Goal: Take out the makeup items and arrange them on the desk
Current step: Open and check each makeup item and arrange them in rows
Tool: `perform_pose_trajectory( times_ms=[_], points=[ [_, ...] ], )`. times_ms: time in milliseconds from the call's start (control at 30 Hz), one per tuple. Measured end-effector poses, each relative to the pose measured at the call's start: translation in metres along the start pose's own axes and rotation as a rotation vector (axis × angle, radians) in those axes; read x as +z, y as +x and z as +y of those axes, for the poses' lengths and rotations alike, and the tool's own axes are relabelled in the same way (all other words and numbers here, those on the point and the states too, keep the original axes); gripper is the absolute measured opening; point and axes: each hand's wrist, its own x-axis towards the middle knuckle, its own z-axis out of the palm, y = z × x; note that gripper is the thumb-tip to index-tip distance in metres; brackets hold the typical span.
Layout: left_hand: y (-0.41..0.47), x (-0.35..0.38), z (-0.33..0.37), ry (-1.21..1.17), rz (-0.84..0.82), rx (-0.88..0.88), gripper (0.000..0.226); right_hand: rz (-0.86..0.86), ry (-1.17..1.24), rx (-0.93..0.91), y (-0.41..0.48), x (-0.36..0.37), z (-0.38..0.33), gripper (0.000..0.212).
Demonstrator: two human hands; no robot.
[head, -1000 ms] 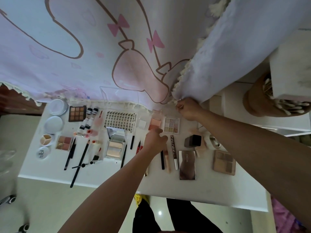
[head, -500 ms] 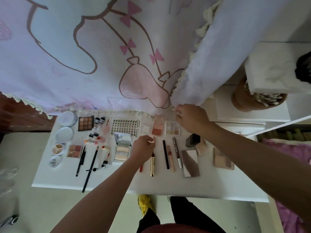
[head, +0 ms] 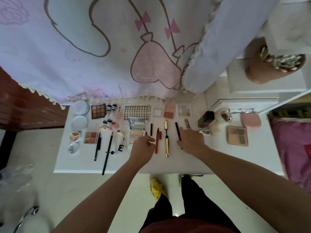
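both hands (head: 144, 145) on desk (head: 181, 163); gold tube (head: 166, 140) lies between them.

Home bedroom: white desk (head: 87, 167) of makeup, cartoon-print curtain (head: 84, 47) at its far edge, tiled floor (head: 67, 190).

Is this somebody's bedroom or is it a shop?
Probably a bedroom, at a small makeup desk. A white desk is covered with rows of makeup, like an eyeshadow palette and a gold mascara tube. A cartoon-print cloth hangs behind it.
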Motion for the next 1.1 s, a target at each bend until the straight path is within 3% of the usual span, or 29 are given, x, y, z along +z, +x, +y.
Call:
perform_pose_trajectory(
  times_ms=[400, 600, 733, 933, 1100],
  points=[
    [-0.020, -0.021, -0.031, -0.008, 0.021, 0.002, 0.022, 0.015, 0.074, 0.130, 0.002, 0.001, -0.005, 0.025],
    [-0.013, -0.045, -0.004, 0.008, 0.072, 0.191, 0.025, 0.011, 0.235, -0.129, -0.041, -0.047, -0.001, 0.016],
    [-0.015, -0.068, 0.030, -0.181, -0.057, 0.228, 0.031, 0.030, 0.336, -0.302, -0.076, -0.088, -0.010, 0.015],
    [-0.038, -0.107, 0.055, -0.289, -0.180, 0.344, 0.020, 0.160, 0.580, -0.381, -0.110, -0.127, -0.015, 0.013],
    [-0.048, -0.119, 0.062, -0.272, -0.244, 0.399, 0.012, 0.130, 0.778, -0.382, -0.122, -0.143, -0.022, 0.024]
  ],
)
